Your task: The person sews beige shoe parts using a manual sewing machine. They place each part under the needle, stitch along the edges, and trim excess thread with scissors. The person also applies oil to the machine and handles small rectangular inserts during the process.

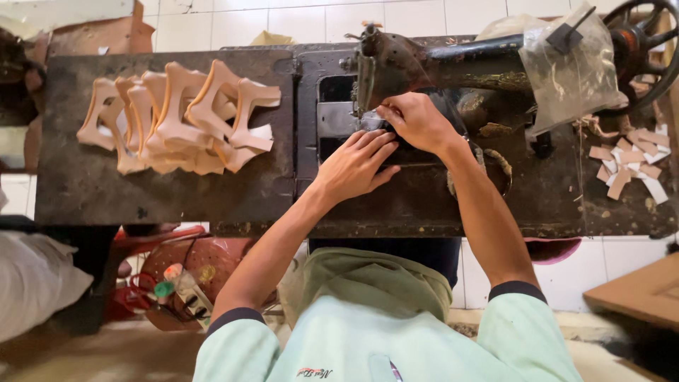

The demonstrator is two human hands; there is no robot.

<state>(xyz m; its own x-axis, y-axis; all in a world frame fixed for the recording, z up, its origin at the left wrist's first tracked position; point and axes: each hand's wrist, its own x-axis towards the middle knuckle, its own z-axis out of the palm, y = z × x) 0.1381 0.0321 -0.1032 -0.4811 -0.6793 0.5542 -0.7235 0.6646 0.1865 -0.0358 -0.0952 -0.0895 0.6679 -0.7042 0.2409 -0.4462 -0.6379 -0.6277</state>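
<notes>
A pale green shirt with dark cuffs (396,332) is seen nearest the camera, with both forearms stretched away over the dark, worn tabletop (163,191). A red plastic basket of small tools (191,276) is seen below the tabletop edge on the left. The left hand (353,166) is laid flat, fingers extended and together, pressed on the bed of the old black sewing machine (453,67) just in front of the needle area. The right hand (417,120) is curled, fingertips pinched at something small right by the presser foot; what is gripped cannot be told, the piece is hidden under the fingers. The two hands are touching or nearly so. A fanned stack of tan, hourglass-shaped leather cutouts (180,117) is laid on the tabletop, well left of the hands. Small beige scrap pieces (629,163) are scattered at the far right. A crumpled clear plastic bag (573,71) is draped over the machine arm near the black handwheel (651,42).
</notes>
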